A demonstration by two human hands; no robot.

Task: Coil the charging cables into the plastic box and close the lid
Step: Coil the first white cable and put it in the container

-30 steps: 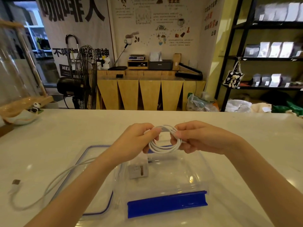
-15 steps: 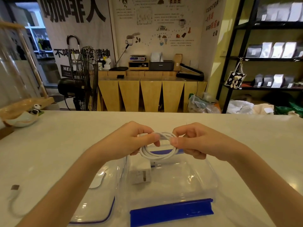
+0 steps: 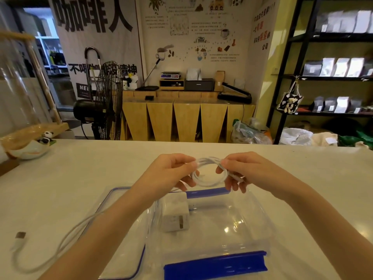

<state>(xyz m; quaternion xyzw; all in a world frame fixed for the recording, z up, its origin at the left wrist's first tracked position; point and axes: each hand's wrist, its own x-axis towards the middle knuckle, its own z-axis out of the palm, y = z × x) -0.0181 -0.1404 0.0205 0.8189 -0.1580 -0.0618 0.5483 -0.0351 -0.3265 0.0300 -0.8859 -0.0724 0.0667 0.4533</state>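
We see a left hand (image 3: 171, 174) and right hand (image 3: 244, 170) pinching a coiled white charging cable (image 3: 210, 172), its loop facing us, above a clear plastic box (image 3: 260, 219) on the white worktop (image 3: 80, 168).

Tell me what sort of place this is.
Probably a coffee shop or coffee retailer. A wall poster shows drawings of cups and beans, shelves hold rows of sealed bags, and a scale sits on the wooden counter behind.
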